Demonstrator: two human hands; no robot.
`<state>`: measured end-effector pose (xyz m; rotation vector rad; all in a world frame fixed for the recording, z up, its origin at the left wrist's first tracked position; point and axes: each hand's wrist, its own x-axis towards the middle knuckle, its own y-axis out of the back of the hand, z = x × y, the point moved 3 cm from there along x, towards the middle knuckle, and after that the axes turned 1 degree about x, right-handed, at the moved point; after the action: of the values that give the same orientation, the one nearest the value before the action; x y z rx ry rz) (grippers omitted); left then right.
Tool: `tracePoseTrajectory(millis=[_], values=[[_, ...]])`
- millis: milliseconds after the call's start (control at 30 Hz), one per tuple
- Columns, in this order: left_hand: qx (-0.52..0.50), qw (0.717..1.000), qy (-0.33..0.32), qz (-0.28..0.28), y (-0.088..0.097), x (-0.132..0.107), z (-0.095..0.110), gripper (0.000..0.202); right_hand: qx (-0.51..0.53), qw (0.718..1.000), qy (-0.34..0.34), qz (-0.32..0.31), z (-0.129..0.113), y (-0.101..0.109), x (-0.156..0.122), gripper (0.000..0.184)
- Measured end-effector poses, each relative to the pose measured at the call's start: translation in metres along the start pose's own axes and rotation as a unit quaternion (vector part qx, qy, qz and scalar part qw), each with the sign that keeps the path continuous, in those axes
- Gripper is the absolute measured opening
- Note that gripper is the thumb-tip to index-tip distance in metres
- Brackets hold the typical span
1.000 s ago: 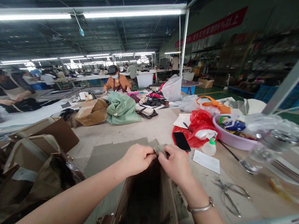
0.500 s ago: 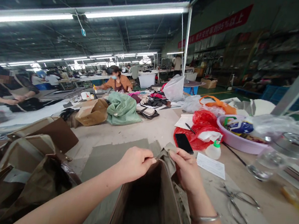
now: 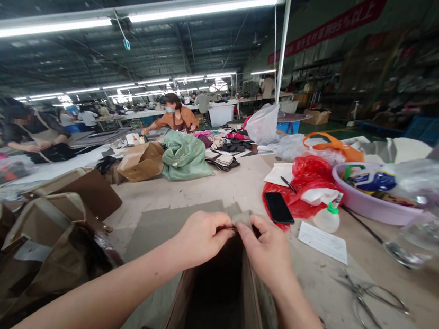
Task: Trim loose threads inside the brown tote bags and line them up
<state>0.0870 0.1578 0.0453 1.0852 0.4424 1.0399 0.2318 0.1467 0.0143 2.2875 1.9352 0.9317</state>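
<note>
A brown handbag (image 3: 254, 302) stands with its mouth up between my forearms, its inside dark. At the far end of its rim, my left hand (image 3: 204, 237) is closed, pinching the edge between thumb and forefinger. Close beside it, my right hand (image 3: 269, 245) presses a folded flap of grey-green lining (image 3: 241, 218) against the same rim with thumb and fingers. My fingertips hide the exact spot they grip. Under the bag lies a grey-green sheet (image 3: 156, 226).
On the left are several brown bags (image 3: 46, 234). To the right lie scissors (image 3: 370, 306), a paper slip (image 3: 324, 242), a phone (image 3: 279, 208), a glue bottle (image 3: 328, 216), a red plastic bag (image 3: 307, 183) and a purple basin (image 3: 378, 208). Co-workers sit across the table.
My right hand has moved in toward my left, and the lining flap it held up is now folded down over the rim. The view has turned slightly left.
</note>
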Motion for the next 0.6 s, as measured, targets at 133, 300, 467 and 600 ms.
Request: tracePoseTrajectory(millis=[133, 300, 467, 600], values=[[-0.074, 0.997, -0.036, -0.002, 0.001, 0.001, 0.000, 0.030, 0.161, 0.980, -0.119, 0.005, 0.023, -0.002, 0.001, 0.026], [-0.076, 0.990, -0.120, -0.020, 0.004, 0.002, 0.002, 0.028, 0.295, 0.933, -0.198, 0.061, 0.052, 0.013, 0.005, 0.034], [-0.075, 0.988, -0.133, 0.008, 0.007, 0.001, 0.002, 0.021, 0.253, 0.950, -0.175, 0.054, 0.053, 0.020, 0.004, 0.037], [-0.073, 0.992, -0.099, 0.041, 0.006, 0.000, 0.000, 0.012, 0.257, 0.954, -0.155, 0.018, 0.044, 0.022, 0.002, 0.037]])
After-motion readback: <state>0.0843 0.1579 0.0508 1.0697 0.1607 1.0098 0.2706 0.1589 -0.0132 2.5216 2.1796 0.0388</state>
